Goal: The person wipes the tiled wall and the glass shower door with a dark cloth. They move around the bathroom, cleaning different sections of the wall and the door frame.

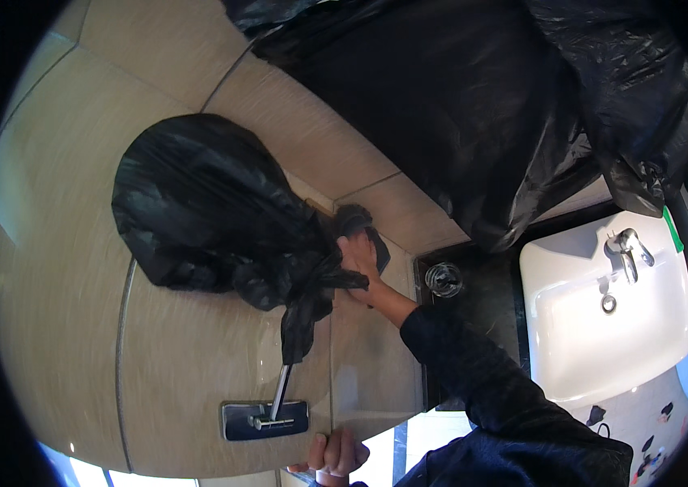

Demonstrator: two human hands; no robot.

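My right hand (359, 258) is up against the beige tiled wall (189, 365), its fingers over a dark grey cloth (352, 217) that shows around them. Just left of that hand, a black plastic bag (206, 203) wraps a large rounded thing, which it hides. The bag's gathered end hangs down over a shiny metal arm, which meets a dark rectangular wall plate (265, 420) with a bright rim. Low in the view, my left hand (336, 454) is closed, with curled fingers, by the lower edge of the tiles; what it grips, if anything, is hidden.
On the right, a white washbasin (603, 349) with a chrome tap (629, 253) is set beside a black counter (486, 312). A clear glass (444, 280) stands on that counter, near the right forearm. Black plastic sheeting (441, 97) covers the wall above.
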